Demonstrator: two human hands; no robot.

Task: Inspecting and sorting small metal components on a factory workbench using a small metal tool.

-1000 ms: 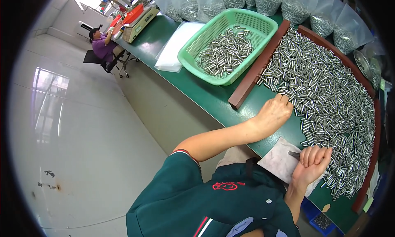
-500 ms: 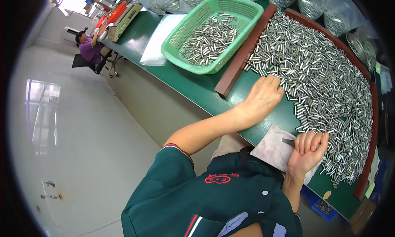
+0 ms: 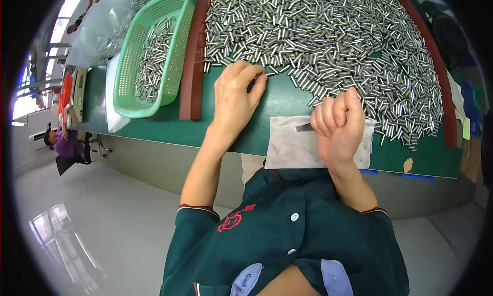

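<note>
A big heap of small shiny metal pins point(image 3: 334, 44) covers the green table point(image 3: 277, 98) inside a brown wooden frame point(image 3: 192, 65). My left hand point(image 3: 233, 98) lies at the heap's near edge, fingers bent, with the fingertips on a few pins; a grip cannot be made out. My right hand point(image 3: 339, 124) is a closed fist over a white cloth point(image 3: 290, 149) at the table's front edge. It holds a thin dark metal tool point(image 3: 304, 127) whose tip points left.
A green plastic basket point(image 3: 131, 70) partly filled with pins stands left of the frame. Clear plastic bags point(image 3: 102, 23) lie behind it, and an orange-and-white device point(image 3: 69, 93) sits further left. Another person point(image 3: 64, 142) sits far along the table. Grey floor lies below.
The view has swung so the table now runs across the top. My left hand stays at the heap's edge, and my right fist stays on the cloth.
</note>
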